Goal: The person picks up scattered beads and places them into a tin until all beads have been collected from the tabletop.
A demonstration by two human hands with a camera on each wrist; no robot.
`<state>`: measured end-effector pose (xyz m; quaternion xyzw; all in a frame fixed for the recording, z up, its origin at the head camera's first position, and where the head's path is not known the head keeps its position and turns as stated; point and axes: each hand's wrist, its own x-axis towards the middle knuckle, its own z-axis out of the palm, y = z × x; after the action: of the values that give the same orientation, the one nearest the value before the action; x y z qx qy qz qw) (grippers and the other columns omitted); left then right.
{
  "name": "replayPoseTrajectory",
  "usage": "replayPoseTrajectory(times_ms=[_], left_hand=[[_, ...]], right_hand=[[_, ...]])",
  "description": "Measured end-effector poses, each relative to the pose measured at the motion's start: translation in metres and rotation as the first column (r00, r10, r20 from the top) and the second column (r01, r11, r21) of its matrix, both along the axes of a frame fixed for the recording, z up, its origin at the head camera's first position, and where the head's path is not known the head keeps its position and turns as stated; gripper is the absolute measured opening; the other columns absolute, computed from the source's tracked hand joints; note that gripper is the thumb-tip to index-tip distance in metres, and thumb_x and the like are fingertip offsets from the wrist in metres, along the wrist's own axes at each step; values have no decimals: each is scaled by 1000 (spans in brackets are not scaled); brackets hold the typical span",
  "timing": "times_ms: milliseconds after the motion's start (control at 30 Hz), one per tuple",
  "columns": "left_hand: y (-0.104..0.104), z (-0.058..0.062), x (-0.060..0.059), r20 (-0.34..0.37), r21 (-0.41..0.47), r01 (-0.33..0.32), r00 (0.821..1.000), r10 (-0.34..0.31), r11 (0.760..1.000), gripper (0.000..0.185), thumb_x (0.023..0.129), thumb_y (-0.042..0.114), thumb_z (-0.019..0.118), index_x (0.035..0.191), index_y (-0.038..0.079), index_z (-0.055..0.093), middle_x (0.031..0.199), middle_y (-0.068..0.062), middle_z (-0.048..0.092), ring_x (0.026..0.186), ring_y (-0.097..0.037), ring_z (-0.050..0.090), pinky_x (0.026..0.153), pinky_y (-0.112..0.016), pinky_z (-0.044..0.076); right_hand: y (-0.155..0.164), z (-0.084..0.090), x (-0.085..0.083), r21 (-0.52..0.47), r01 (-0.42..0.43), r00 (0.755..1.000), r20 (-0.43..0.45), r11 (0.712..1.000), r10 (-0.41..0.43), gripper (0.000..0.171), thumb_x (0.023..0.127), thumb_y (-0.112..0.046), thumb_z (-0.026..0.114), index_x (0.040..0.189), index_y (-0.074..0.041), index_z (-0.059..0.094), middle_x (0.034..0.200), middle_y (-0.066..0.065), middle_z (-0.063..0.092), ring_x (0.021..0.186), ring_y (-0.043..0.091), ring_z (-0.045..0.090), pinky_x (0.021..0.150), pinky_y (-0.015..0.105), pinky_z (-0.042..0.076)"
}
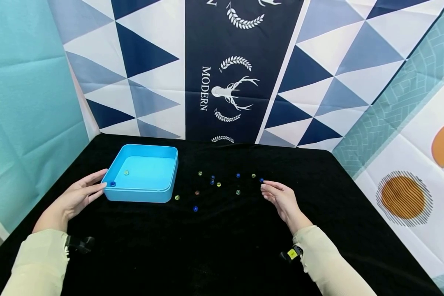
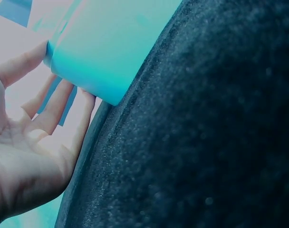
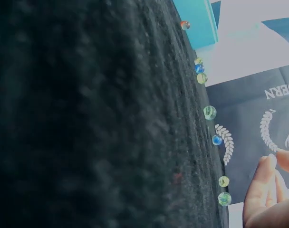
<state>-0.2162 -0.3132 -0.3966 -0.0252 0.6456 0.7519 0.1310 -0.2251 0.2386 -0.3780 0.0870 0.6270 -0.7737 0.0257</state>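
My left hand (image 1: 75,197) touches the left side of a light blue square tray (image 1: 138,196), thumb near its front left corner. In the left wrist view, the fingers (image 2: 85,114) lie fairly straight against the tray's outer wall (image 2: 101,71). A yellowish marble (image 1: 126,172) and a dark blue marble (image 1: 112,183) are inside the tray. To the right, my right hand (image 1: 281,199) pinches a blue marble (image 1: 261,180) between thumb and fingertips. The right wrist view shows the fingertips (image 3: 264,166) together above the cloth, the held marble hidden there.
Several loose marbles lie on the black cloth (image 1: 214,246) between the hands, among them a green one (image 1: 238,192), a reddish one (image 1: 197,193) and a blue one (image 1: 195,209). A yellow marble (image 1: 177,197) sits near the tray. A patterned curtain (image 1: 244,49) hangs behind.
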Motion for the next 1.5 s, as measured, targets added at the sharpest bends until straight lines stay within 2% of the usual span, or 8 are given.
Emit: replayPoseTrajectory(times_ms=[167, 433, 533, 667, 767, 967, 1200, 1500], left_hand=[[0, 0, 0, -4, -6, 3, 1000, -3, 1000, 72, 92, 11, 59, 150, 16, 16, 154, -14, -2, 97, 7, 55, 85, -16, 47], [0, 0, -1, 1, -8, 3, 1000, -3, 1000, 72, 93, 12, 59, 150, 16, 16, 154, -14, -2, 96, 7, 55, 85, -16, 47], [0, 1, -1, -2, -6, 7, 1000, -7, 1000, 72, 93, 12, 59, 150, 15, 15, 154, -14, -3, 97, 7, 55, 85, -16, 47], [0, 1, -1, -3, -9, 10, 1000, -10, 1000, 73, 93, 11, 58, 150, 14, 13, 154, -15, -4, 97, 7, 55, 84, -15, 47], [0, 1, -1, -1, -10, 6, 1000, -6, 1000, 73, 93, 11, 59, 150, 14, 14, 154, -15, -4, 96, 7, 55, 83, -15, 47], [-1, 2, -1, 2, -5, 3, 1000, -3, 1000, 72, 93, 12, 59, 150, 17, 16, 154, -14, -3, 96, 6, 56, 84, -16, 47], [-1, 2, -1, -5, 7, 11, 1000, -11, 1000, 70, 93, 11, 59, 150, 18, 18, 154, -15, -2, 97, 6, 56, 84, -16, 47], [-1, 0, -1, -2, 3, 11, 1000, -11, 1000, 70, 93, 11, 58, 150, 17, 17, 154, -15, -3, 97, 6, 56, 84, -15, 47]], right_hand=[[2, -1, -8, 17, 5, 1000, 19, 1000, -6, 11, 89, -2, 62, 99, -3, 66, 79, 3, 69, 66, 9, 64, 64, 18, 53], [6, -7, -20, 46, 24, 996, 80, 999, -27, 31, 88, 0, 60, 116, 9, 52, 73, 2, 67, 61, 8, 63, 59, 17, 53], [9, -9, -22, 39, 22, 994, 105, 999, -26, 27, 88, 1, 60, 113, 9, 53, 71, 1, 67, 60, 8, 63, 58, 17, 53], [11, -11, -24, 23, 19, 991, 135, 1000, -22, 12, 88, 4, 58, 99, 3, 61, 70, 2, 66, 61, 9, 62, 58, 17, 52], [12, -11, -26, 13, 19, 990, 143, 1000, -20, 9, 88, 6, 57, 90, 0, 64, 69, 3, 66, 60, 9, 62, 56, 17, 52], [11, -13, -31, 68, 0, 990, 142, 998, -10, 8, 86, 7, 58, 93, 4, 60, 68, 4, 65, 58, 9, 61, 54, 17, 52], [13, -14, -35, 168, -32, 983, 184, 985, 0, 19, 86, 6, 57, 105, 9, 55, 65, 2, 63, 53, 7, 59, 50, 15, 50], [15, -13, -37, 187, -67, 979, 200, 980, 29, 7, 87, 8, 55, 90, 5, 60, 64, 3, 63, 52, 6, 60, 50, 14, 50]])
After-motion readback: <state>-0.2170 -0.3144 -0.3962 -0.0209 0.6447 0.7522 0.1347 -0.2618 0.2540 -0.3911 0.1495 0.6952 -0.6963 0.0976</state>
